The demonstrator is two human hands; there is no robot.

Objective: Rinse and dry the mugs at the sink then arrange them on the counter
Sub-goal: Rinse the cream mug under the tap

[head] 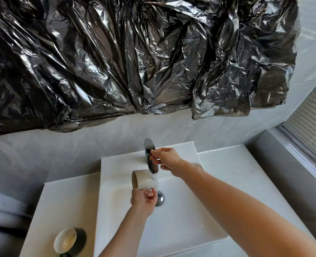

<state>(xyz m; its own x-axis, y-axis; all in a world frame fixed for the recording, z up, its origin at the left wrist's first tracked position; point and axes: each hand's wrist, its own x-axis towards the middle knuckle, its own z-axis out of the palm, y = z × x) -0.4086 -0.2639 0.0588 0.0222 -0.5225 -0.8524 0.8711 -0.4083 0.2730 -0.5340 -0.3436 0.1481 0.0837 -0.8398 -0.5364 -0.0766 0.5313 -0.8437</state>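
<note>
A white mug [145,179] lies on its side under the chrome faucet [150,156], its mouth turned to the left, over the white sink basin [181,225]. My left hand [144,199] grips the mug from below, by its handle side. My right hand [165,158] is closed on the faucet's lever, fingers pinching it from the right. A second mug [68,240], dark outside and pale inside, stands on the white counter [60,204] at the lower left. Whether water runs is unclear.
The chrome drain plug [160,198] sits in the basin just right of my left hand. Crumpled black plastic sheeting [135,58] covers the wall above the sink. More counter [233,169] stretches right of the basin, with a window [312,127] beyond it.
</note>
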